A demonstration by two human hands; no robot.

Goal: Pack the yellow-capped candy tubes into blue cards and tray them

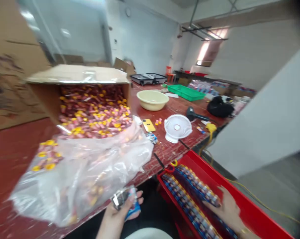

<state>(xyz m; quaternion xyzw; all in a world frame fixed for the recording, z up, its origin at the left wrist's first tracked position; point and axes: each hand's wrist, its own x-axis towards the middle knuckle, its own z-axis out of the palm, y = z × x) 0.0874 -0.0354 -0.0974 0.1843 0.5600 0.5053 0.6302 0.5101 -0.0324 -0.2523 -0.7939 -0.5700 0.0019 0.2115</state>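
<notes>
My left hand [121,209] is closed on a small shiny packet [133,204], silver and blue with some pink, in front of the table edge. My right hand [225,209] reaches into a long red tray [211,166], its thumb and fingers apart around the end of a row of small blue-based pieces [197,181]. Whether it touches or grips a piece there is blurred. A second, longer row [187,205] of the same pieces, with yellow along one side, lies beside it in the tray.
A cardboard box [77,74] of small pink-and-yellow pieces spills onto a clear plastic bag [100,166] on the red table [13,159]. Behind are a cream basin [152,101], yellow phone [149,125], white fan [177,127], handheld scanner [196,115] and green tray [186,92]. A yellow cord [259,204] crosses the floor.
</notes>
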